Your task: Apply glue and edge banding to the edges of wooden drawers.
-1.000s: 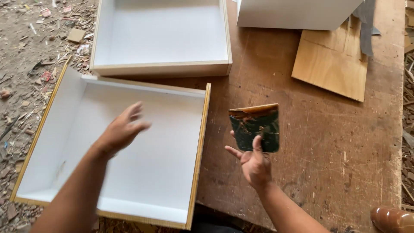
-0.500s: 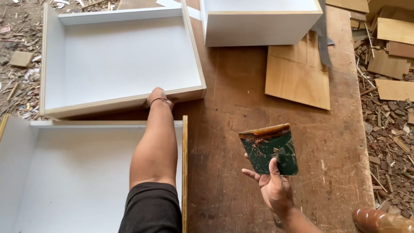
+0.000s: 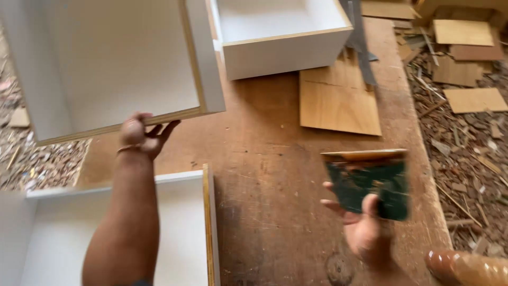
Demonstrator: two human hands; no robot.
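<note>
My left hand grips the near edge of a white open box with raw plywood edges and holds it tilted up off the worn wooden table. My right hand holds a flat dark green scraper-like card with a tan top edge, upright above the table's right side. A second white open box lies flat below my left forearm.
A third white box stands at the back of the table, with a plywood offcut beside it. Wood scraps and shavings litter the ground to the right and left. A glossy brown rounded object shows at the bottom right.
My left hand reached forward, took hold of the far box's near edge and lifted it up at a tilt. My right hand kept the green card upright.
</note>
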